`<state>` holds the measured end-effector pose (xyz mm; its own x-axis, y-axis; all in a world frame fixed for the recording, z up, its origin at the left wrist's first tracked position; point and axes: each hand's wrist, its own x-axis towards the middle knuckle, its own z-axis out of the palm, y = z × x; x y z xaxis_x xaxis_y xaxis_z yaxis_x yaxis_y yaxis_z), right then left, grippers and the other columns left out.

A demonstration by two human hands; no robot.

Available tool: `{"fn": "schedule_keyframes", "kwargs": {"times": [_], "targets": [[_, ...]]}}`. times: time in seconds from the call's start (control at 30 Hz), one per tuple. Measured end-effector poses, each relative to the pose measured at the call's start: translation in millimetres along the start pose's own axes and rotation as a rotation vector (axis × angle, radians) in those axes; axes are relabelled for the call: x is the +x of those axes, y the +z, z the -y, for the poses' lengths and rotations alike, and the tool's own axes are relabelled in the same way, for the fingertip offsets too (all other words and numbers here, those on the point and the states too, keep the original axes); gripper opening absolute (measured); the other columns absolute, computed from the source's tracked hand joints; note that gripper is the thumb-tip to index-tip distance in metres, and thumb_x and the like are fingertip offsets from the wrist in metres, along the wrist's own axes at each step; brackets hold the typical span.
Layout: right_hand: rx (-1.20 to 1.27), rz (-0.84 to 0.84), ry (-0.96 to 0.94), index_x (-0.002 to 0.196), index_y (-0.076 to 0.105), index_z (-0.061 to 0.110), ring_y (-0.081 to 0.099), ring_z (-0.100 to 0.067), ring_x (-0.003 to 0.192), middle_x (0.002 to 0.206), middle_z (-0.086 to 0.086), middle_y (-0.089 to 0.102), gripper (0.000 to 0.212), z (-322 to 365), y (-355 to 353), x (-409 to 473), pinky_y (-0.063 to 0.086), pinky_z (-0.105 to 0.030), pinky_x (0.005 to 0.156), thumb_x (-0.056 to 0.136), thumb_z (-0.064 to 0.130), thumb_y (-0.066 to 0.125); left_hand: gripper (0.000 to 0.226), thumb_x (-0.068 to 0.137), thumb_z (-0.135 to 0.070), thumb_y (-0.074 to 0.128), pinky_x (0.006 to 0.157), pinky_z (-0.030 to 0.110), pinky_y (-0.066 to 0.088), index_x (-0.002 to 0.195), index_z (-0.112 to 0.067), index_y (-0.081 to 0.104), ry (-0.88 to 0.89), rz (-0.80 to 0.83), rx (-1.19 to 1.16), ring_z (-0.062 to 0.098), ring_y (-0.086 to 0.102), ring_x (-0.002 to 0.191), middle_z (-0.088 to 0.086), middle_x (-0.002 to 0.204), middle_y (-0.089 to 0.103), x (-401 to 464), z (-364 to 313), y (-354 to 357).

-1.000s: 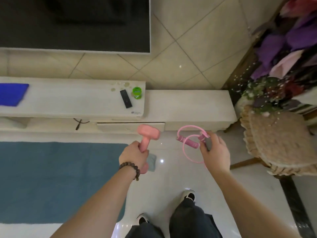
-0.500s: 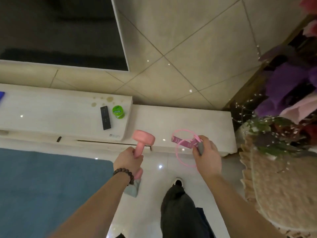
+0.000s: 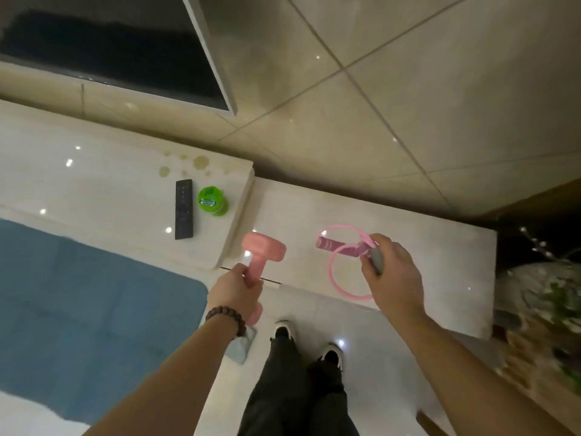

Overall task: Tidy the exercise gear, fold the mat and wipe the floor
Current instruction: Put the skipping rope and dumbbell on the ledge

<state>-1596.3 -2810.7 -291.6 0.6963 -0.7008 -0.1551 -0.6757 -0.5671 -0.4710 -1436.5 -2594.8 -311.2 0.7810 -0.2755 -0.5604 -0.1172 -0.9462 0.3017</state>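
Left hand: sitting just left of the frame's centre, fingers clenching round the bar of the dumbbell; a beaded bracelet is circling the wrist.
Dumbbell: pink, standing tilted in the left fist, its upper head hanging over the front edge of the cabinet, its lower head poking out below the fist.
Right hand: sitting right of centre, over the cabinet's lower section, fingers grasping the bunched rope and a grey handle.
Rope: pink, looping in coils under and left of the right hand; a pink striped handle is sticking out to the left, above the cabinet top.
Mat: blue, lying flat on the floor at the left of the frame, unfolded.
Cloth: pale grey-blue, lying on the floor by the mat's right edge, partly hiding under the left wrist.
Cabinet top: a dark remote is lying beside a green tub, upper left of the dumbbell; some yellowish stains are showing behind them.
Feet: two shoes are standing on the glossy floor at bottom centre, close to the cabinet.
Screen: dark, filling the upper left.
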Motion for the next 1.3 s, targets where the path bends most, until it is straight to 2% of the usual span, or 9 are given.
{"fn": "schedule_keyframes", "kwargs": {"times": [0.37,0.6,0.73,0.83,0.9,0.97,1.1,1.2,1.3], "targets": [[0.093,0.026,-0.014,0.122,0.054,0.017,0.059,-0.014,0.089,0.105,0.001,0.062,0.036,-48,134,87,0.049,-0.022,0.069,0.090,0.033,0.059,0.017,0.093,-0.034,0.047,0.062,0.028,0.035,0.102,-0.022,0.053,0.329,0.085,0.453,0.023,0.060,0.083,-0.002,0.088,0.064,175,22,93],[0.086,0.047,-0.015,0.120,0.055,0.013,0.056,-0.013,0.084,0.104,-0.004,0.063,0.037,-61,159,104,0.041,-0.018,0.063,0.088,0.029,0.063,0.010,0.087,-0.032,0.051,0.092,0.035,0.040,0.088,-0.028,0.042,0.573,0.137,0.644,0.021,0.059,0.086,-0.008,0.079,0.055,231,36,118],[0.084,0.067,-0.050,0.119,0.056,0.013,0.056,-0.014,0.083,0.102,-0.005,0.064,0.034,-59,161,107,0.039,-0.016,0.061,0.088,0.027,0.063,0.024,0.092,-0.036,0.054,0.104,0.036,0.023,0.114,-0.025,0.055,0.657,0.029,0.709,0.019,0.046,0.116,-0.008,0.106,0.062,226,34,115],[0.090,0.065,-0.054,0.117,0.057,0.013,0.056,-0.015,0.080,0.100,-0.004,0.064,0.033,-56,160,107,0.039,-0.016,0.060,0.088,0.027,0.064,0.070,0.085,-0.042,0.066,0.114,0.041,0.014,0.145,-0.031,0.033,0.478,-0.088,0.454,0.027,0.025,0.139,0.003,0.150,0.037,207,45,123],[0.102,0.064,-0.057,0.116,0.057,0.012,0.056,-0.015,0.078,0.098,-0.004,0.064,0.032,-55,159,105,0.039,-0.015,0.059,0.088,0.026,0.064,0.101,0.077,-0.041,0.076,0.116,0.045,0.019,0.153,-0.028,0.012,0.259,-0.191,0.102,0.031,0.019,0.143,0.012,0.158,0.019,188,51,133],[0.105,0.063,-0.068,0.116,0.057,0.011,0.056,-0.015,0.077,0.095,-0.004,0.063,0.031,-53,157,103,0.038,-0.015,0.058,0.088,0.024,0.064,0.113,0.073,-0.031,0.082,0.114,0.044,0.029,0.154,-0.024,0.004,0.085,-0.227,-0.229,0.031,0.027,0.140,0.015,0.157,0.019,176,55,144],[0.091,0.081,-0.098,0.115,0.058,0.010,0.055,-0.013,0.074,0.092,-0.001,0.061,0.032,-54,159,100,0.037,-0.014,0.055,0.088,0.025,0.064,0.087,0.080,-0.016,0.076,0.090,0.039,0.050,0.150,-0.016,0.024,-0.072,-0.257,-0.567,0.030,0.059,0.110,0.011,0.126,0.058,184,55,150],[0.098,0.084,-0.092,0.115,0.058,0.012,0.056,-0.014,0.075,0.092,0.002,0.060,0.032,-55,163,98,0.038,-0.014,0.056,0.088,0.026,0.064,0.070,0.083,-0.015,0.071,0.082,0.032,0.050,0.144,-0.018,0.036,-0.052,-0.266,-0.589,0.026,0.062,0.100,0.005,0.112,0.066,194,55,144],[0.100,0.089,-0.090,0.115,0.058,0.013,0.055,-0.014,0.077,0.094,-0.001,0.061,0.031,-54,167,96,0.038,-0.015,0.057,0.087,0.024,0.065,0.067,0.085,-0.013,0.069,0.079,0.026,0.044,0.143,-0.018,0.037,0.015,-0.239,-0.533,0.027,0.060,0.102,0.007,0.116,0.065,196,59,140]]}}
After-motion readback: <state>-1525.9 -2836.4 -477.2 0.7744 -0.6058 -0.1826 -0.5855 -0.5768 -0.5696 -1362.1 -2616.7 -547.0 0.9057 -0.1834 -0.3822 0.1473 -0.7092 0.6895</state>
